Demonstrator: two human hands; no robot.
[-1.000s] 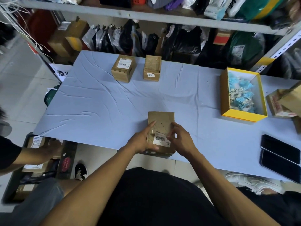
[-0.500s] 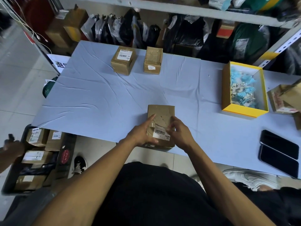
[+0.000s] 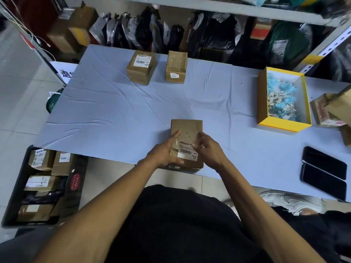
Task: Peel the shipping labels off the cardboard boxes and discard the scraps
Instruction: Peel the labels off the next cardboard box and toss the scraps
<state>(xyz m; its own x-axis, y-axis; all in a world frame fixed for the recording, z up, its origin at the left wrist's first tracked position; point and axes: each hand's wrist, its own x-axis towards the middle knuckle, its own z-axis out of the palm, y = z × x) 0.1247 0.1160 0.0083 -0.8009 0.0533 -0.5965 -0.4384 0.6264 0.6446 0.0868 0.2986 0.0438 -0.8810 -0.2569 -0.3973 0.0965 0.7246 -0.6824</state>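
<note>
A brown cardboard box sits at the table's near edge with a white shipping label on its top. My left hand holds the box's left side, thumb along the top. My right hand pinches the label's upper right corner, and a strip of it is lifted. Two more boxes stand at the far side: one with a full label, one with a small sticker. A yellow box at the right holds blue and white paper scraps.
Two dark phones lie at the table's near right. More cardboard boxes sit at the right edge. A black crate of labelled parcels stands on the floor at the left. Shelves with bags run behind the table.
My right hand has shifted from the box's right side onto the label's upper corner and started lifting it. Another person's arm at the left has left the view.
</note>
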